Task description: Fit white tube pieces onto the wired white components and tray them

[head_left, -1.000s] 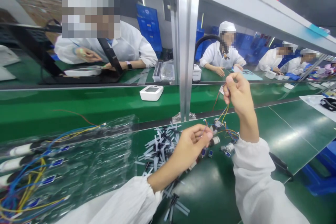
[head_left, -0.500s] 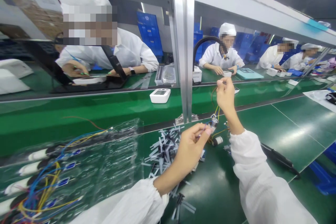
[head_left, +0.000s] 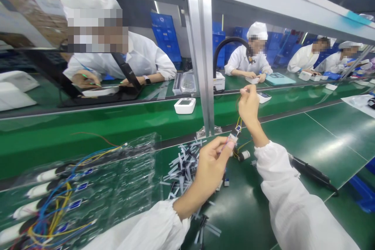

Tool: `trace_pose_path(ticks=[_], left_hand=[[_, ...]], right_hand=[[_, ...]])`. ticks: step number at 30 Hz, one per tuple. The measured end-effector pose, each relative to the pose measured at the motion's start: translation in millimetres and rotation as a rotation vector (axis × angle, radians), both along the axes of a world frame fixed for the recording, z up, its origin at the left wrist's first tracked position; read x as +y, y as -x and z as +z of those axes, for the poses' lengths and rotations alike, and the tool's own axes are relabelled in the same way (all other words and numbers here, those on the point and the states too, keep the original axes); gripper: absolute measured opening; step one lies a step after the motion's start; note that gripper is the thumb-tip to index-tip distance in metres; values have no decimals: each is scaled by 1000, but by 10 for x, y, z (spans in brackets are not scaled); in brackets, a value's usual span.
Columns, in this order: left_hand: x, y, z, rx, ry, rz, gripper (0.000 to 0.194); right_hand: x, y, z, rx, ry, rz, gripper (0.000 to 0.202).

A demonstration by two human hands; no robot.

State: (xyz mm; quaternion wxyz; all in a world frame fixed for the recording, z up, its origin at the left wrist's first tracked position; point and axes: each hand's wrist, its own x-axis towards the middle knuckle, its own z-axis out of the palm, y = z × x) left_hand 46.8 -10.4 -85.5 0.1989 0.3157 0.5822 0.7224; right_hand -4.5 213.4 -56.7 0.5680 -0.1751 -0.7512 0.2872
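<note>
My right hand (head_left: 249, 103) is raised with its fingertips pinched on thin wires (head_left: 239, 119). Yellow strands hang below it to a small blue-and-silver component (head_left: 238, 128). Lower and to the left, my left hand (head_left: 212, 160) pinches a small whitish part (head_left: 233, 137) between thumb and forefinger; its exact kind is unclear. Just under that part, a small motor-like white cylinder (head_left: 244, 155) with a black end lies on the green bench. Beside my left hand is a pile of short translucent tubes with black pieces (head_left: 184, 164).
A clear plastic tray (head_left: 131, 179) at left carries white cylinders, blue components and coloured wires. A black pen-like tool (head_left: 312, 172) lies right of my right sleeve. Beyond a metal post (head_left: 202, 47), white devices (head_left: 185, 106) sit on a green belt; several co-workers sit opposite.
The small part at my left fingertips has turned, and the blue-and-silver component now shows more clearly above it. The white device on the belt has shifted right. My view has moved slightly.
</note>
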Motion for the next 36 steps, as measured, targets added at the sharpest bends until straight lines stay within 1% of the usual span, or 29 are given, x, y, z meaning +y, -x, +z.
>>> trace_pose_path(ticks=[2, 4, 6, 8, 10, 12, 14, 16, 17, 18, 19, 21, 24, 27, 29, 32, 34, 36], left_hand=[[-53, -65, 54, 96, 39, -44, 22], [-78, -97, 74, 158, 92, -95, 23], [-67, -81, 35, 183, 163, -107, 26], [-33, -35, -55, 248, 277, -124, 31], [-2, 11, -151, 370, 382, -168, 33], [9, 44, -207, 500, 441, -170, 34], [-3, 72, -200, 589, 460, -96, 38], [-27, 101, -143, 623, 432, 8, 41], [-39, 113, -107, 612, 390, 46, 41], [-48, 122, -73, 568, 339, 56, 42], [-52, 126, -45, 491, 285, 36, 43], [-44, 121, -18, 265, 189, -81, 49], [4, 100, -46, -85, 69, -301, 59], [48, 94, -99, -270, -20, -412, 58], [53, 94, -119, -303, -33, -426, 58], [25, 81, -110, -236, -15, -428, 58], [-6, 64, -80, -180, 2, -478, 54], [-37, 45, -41, -169, 12, -546, 50]], right_hand=[[123, -9, -10, 31, 36, -43, 9], [257, -54, 5, 58, 69, -87, 11], [367, -131, 54, 72, 72, -111, 11], [436, -232, 137, 104, 47, -107, 11], [465, -349, 246, 155, 18, -56, 15], [455, -476, 367, 211, 32, 41, 23], [399, -605, 491, 243, 102, 161, 28], [279, -729, 608, 254, 178, 292, 30], [192, -785, 660, 252, 206, 358, 31], [87, -837, 707, 252, 225, 423, 31], [-32, -884, 747, 256, 238, 483, 30], [-291, -959, 803, 269, 261, 582, 29], [-638, -1025, 833, 272, 314, 679, 28], [-825, -1037, 826, 266, 363, 752, 31], [-862, -1016, 819, 288, 385, 781, 32], [-855, -960, 812, 314, 410, 785, 33], [-843, -920, 804, 314, 422, 779, 33], [-835, -888, 791, 317, 432, 783, 32]])
